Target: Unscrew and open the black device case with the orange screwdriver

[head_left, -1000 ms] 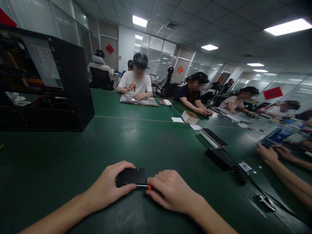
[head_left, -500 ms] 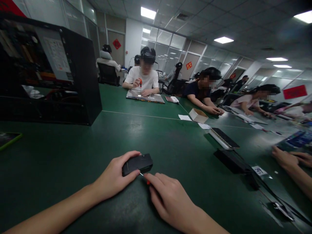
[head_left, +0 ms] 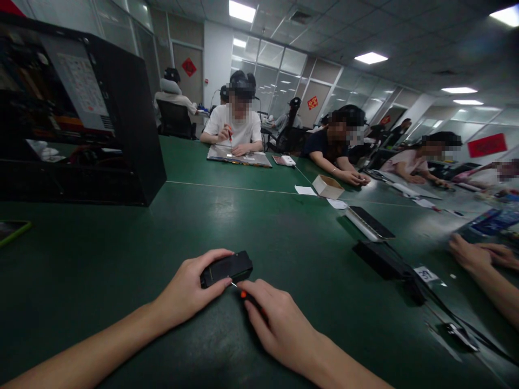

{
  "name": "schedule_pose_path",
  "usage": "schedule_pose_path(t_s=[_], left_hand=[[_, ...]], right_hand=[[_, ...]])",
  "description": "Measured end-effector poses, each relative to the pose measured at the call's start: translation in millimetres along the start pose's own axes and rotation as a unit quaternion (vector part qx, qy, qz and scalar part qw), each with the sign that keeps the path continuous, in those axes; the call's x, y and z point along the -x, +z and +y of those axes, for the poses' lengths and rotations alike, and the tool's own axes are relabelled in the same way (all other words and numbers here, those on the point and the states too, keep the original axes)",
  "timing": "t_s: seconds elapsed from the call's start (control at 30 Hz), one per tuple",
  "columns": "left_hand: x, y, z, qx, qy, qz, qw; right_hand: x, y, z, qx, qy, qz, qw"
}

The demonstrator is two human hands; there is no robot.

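My left hand (head_left: 195,289) is closed around the left end of a small black rectangular box (head_left: 230,268), thumb on its near side and fingers along the far side. What the box is, I cannot tell. In my right hand (head_left: 279,324) is a screwdriver (head_left: 244,295) with an orange and black handle, mostly covered by the fingers. Its thin metal shaft points left to the near edge of the box, close to my left thumb. The tip itself is hidden there.
A computer case (head_left: 138,129) with an open side stands at the left, near a green-edged phone (head_left: 14,231). To the right lie a black adapter (head_left: 379,260) with cables and a white-sided device (head_left: 368,224). A neighbour's hand (head_left: 472,254) rests beyond them. Co-workers sit across the green table (head_left: 194,227).
The whole view has shifted slightly. More of the orange part of the screwdriver shows beside my right fingers. Both hands keep their hold on the box and the screwdriver.
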State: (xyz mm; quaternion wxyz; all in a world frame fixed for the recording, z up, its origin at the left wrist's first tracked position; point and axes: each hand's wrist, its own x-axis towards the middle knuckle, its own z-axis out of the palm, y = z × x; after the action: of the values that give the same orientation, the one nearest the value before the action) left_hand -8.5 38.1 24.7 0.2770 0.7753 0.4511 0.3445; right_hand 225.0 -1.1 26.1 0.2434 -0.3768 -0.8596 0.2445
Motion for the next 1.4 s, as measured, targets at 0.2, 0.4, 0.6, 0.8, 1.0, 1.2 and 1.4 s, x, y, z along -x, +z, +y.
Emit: schedule_pose_path(t_s=[0.2, 0.4, 0.6, 0.8, 1.0, 1.2, 1.4], left_hand=[[-0.2, -1.6, 0.3, 0.036, -0.029, 0.010, 0.999], [-11.8, -11.8, -7.4, 0.135, -0.102, 0.100, 0.980], [-24.9, -27.4, -25.3, 0.021, -0.157, 0.129, 0.979], [-25.6, -28.8, -33.2, -0.177, -0.083, 0.089, 0.977], [-25.9, -27.3, -41.1, -0.201, -0.059, 0.061, 0.976], [-26.3, -26.2, -42.8, -0.214, -0.044, 0.041, 0.975], [-26.2, -25.3, -41.0, -0.227, -0.043, 0.039, 0.972]], right_hand=[[-2.9, -7.4, 8.6, 0.061, -0.012, 0.008, 0.998], [-2.8, -30.6, 29.0, 0.142, -0.080, 0.017, 0.986], [-7.4, -35.8, 44.1, 0.104, 0.015, 0.086, 0.991], [-11.0, -26.7, 52.1, 0.144, 0.098, 0.063, 0.983], [-11.0, -25.3, 42.1, 0.187, 0.055, 0.087, 0.977], [-27.5, -15.0, 28.2, 0.187, -0.045, 0.051, 0.980], [-29.5, 5.0, 9.2, 0.205, -0.051, 0.011, 0.977]])
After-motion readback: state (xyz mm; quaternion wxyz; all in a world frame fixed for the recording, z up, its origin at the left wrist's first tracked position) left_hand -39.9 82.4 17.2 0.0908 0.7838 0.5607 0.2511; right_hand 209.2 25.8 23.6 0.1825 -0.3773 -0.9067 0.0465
